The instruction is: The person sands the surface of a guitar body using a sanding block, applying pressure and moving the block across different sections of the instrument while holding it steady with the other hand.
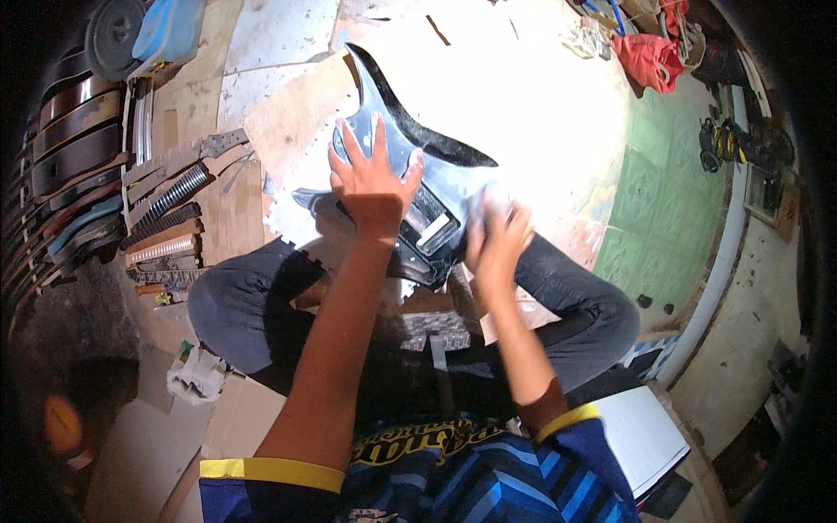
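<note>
dusty black guitar body [449,185], horned, lying before the person's crossed legs [571,292], its rectangular cavity toward them. the left hand [375,179] rests on its face, fingers spread wide; the right hand [501,237], blurred, is at its right edge, fingers bent, their grip impossible to tell. outward: fretted necks [179,193] at left, green flooring [658,196] at right.
</note>
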{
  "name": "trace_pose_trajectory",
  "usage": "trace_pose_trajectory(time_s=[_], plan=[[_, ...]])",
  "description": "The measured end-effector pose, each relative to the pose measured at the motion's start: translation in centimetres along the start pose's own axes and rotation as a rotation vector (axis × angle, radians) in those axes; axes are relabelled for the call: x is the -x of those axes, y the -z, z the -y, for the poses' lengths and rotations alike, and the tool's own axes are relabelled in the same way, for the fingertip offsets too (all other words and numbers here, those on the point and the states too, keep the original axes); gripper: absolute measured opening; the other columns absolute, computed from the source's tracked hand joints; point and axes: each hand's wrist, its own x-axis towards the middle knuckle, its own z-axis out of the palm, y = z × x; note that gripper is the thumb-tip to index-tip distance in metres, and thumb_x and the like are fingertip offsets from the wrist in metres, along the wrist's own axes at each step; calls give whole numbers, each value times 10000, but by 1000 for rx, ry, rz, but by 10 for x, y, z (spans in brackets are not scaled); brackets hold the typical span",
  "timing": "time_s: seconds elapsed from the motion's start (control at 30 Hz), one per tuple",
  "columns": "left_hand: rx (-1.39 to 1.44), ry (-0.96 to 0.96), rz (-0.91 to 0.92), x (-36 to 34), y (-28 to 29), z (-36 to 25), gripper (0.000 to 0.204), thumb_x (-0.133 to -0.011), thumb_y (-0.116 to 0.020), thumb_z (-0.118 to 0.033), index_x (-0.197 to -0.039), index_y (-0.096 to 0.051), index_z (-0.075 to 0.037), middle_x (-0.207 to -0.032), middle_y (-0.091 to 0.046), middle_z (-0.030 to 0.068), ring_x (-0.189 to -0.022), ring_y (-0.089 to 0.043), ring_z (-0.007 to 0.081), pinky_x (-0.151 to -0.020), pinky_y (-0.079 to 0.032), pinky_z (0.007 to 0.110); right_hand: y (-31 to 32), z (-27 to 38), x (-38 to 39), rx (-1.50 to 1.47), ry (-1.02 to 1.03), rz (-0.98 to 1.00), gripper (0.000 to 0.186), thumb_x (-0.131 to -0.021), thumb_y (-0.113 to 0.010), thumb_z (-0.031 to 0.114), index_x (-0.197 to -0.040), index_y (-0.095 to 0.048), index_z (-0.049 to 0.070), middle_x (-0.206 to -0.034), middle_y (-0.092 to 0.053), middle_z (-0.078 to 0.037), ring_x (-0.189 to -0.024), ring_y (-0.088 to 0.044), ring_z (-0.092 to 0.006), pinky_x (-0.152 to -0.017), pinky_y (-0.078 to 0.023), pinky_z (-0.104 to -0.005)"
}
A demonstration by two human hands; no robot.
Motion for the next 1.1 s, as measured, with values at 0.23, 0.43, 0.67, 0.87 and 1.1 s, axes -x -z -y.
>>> trace_pose_trajectory(time_s=[0.23,0.43,0.67,0.87,1.1], plan=[[45,21,36,-3,4,-5,822,-833,-751,-512,-1551,-487,-212,-1621,-280,300,-1378,-385,537,-1061,-384,630,18,-5,-31,-2,54,78,449,-847,-704,90,-1291,-653,130,-1286,-529,-306,-1185,-495,-476,-1006,-385,-571],[34,22,25,-2,0,-5,809,-840,-734,-544,-1549,-488,-242,-1632,-288,263,-1378,-381,534,-1078,-373,611,9,6,70,-10,131,178,479,-791,-752,117,-1263,-691,164,-1317,-502,-305,-1221,-473,-472,-1032,-350,-586],[49,45,44,1,-1,-2,838,-832,-736,-551,-1568,-463,-255,-1645,-268,263,-1406,-346,533,-1099,-357,602,13,-11,-27,-43,-14,-82,463,-839,-726,120,-1296,-651,125,-1279,-510,-326,-1194,-490,-469,-1002,-366,-594],[32,54,36,0,-3,-1,827,-843,-722,-560,-1569,-458,-266,-1666,-239,237,-1421,-333,527,-1108,-346,603,18,-4,43,-9,114,134,441,-812,-720,82,-1245,-675,151,-1277,-501,-304,-1187,-473,-470,-989,-356,-563],[42,56,75,-3,0,-4,799,-866,-705,-552,-1568,-456,-263,-1654,-249,248,-1412,-332,538,-1104,-341,623,11,-7,37,15,-48,-28,461,-861,-739,144,-1312,-649,128,-1273,-497,-296,-1202,-462,-454,-1028,-337,-591]])
